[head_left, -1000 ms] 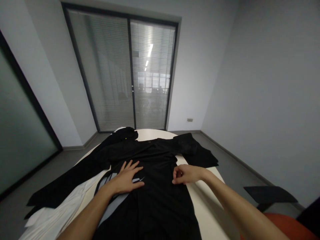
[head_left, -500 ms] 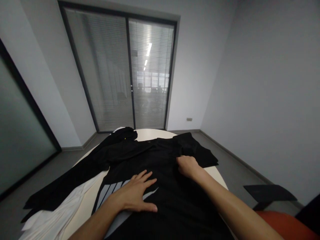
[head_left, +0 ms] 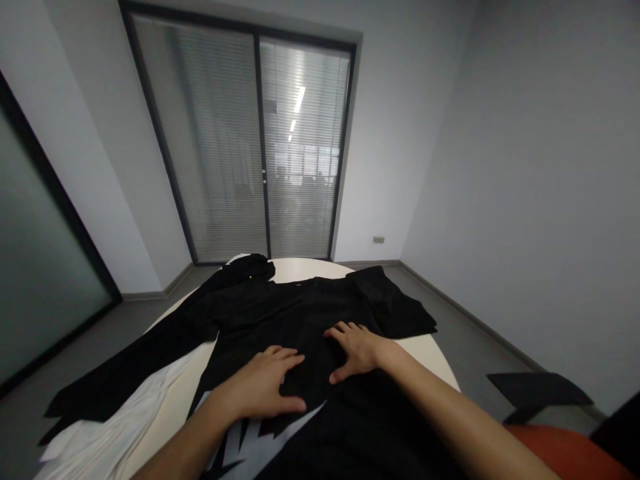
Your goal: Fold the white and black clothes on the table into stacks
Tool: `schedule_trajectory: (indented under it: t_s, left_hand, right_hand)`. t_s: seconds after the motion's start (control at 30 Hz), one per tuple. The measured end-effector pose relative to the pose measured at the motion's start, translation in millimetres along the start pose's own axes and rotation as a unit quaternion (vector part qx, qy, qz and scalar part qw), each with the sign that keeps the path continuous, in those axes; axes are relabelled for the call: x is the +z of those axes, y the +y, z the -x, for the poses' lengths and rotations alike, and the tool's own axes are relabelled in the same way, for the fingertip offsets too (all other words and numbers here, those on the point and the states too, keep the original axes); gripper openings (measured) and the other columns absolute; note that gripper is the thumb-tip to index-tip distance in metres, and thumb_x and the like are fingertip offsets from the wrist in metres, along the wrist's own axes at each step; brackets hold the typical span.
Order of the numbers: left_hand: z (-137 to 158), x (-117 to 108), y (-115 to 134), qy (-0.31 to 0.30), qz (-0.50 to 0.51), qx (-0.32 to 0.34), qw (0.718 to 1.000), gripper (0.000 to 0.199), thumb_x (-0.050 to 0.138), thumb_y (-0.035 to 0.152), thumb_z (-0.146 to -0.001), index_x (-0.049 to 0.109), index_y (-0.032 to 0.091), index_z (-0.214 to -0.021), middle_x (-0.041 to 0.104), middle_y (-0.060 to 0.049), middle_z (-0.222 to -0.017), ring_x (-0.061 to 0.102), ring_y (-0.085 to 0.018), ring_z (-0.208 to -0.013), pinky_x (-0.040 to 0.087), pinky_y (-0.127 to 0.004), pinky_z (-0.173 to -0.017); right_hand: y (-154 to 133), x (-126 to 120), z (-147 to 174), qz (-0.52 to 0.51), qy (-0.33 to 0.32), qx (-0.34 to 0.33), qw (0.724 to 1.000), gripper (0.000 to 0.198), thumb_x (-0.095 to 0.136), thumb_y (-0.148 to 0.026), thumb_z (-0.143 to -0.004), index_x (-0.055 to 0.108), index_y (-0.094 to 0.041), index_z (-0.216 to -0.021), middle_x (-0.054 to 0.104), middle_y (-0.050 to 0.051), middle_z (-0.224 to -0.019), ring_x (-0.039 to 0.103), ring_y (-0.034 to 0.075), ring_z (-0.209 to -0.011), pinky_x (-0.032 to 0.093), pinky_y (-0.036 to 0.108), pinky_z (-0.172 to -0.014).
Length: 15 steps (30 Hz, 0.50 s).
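A black T-shirt [head_left: 300, 313] with a pale grey print [head_left: 265, 453] lies spread over the table, its neckline toward the far side. My left hand [head_left: 267, 383] is open over the shirt's front, just above the print, fingers apart. To its right, my right hand [head_left: 356, 350] is also open, with thumb and fingers spread on the black cloth near the chest. Neither hand grips the fabric. The right sleeve [head_left: 400, 307] lies out toward the table's right edge, with some folds near the shoulder.
Other dark clothing [head_left: 135, 360] lies along the left side, beside a white garment [head_left: 125, 413] hanging near the table's edge. The pale round table [head_left: 300, 268] shows at the back. A chair with an orange seat [head_left: 565, 450] stands at right. A glass partition with blinds [head_left: 305, 167] is beyond.
My right hand has opened from a closed grasp and moved left and nearer, onto the chest. My left hand has shifted slightly, and the print has slid nearer to me and looks more bunched.
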<state>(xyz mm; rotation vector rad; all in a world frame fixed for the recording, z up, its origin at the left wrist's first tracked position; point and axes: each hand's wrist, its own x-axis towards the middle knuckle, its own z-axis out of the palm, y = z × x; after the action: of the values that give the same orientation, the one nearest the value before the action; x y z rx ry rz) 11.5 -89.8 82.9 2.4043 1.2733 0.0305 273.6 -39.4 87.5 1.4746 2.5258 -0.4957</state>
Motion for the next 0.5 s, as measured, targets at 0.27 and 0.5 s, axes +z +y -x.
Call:
schedule_trajectory:
  t_s: [0.27, 0.5]
  left_hand:
    - [-8, 7, -29, -0.009, -0.013, -0.109, 0.994, 0.092, 0.062, 0.068, -0.076, 0.032, 0.028, -0.154, 0.016, -0.012, -0.165, 0.012, -0.044, -0.149, 0.023, -0.061, -0.115]
    - [-14, 13, -36, 0.110, -0.024, -0.079, 0.991, 0.064, 0.048, 0.062, -0.087, 0.056, 0.027, -0.140, 0.050, -0.011, -0.147, 0.045, -0.039, -0.132, 0.037, -0.054, -0.107]
  right_hand:
    - [-3, -18, -9, -0.012, -0.126, 0.028, 0.992, 0.147, 0.082, -0.076, -0.038, 0.009, -0.034, -0.159, 0.002, 0.011, -0.166, 0.004, 0.046, -0.149, 0.016, 0.068, -0.114]
    - [-11, -25, -45, 0.011, 0.110, 0.053, 0.992, 0.070, 0.048, -0.070, -0.088, 0.059, -0.019, -0.134, 0.060, 0.018, -0.130, 0.056, 0.036, -0.120, 0.042, 0.048, -0.101]
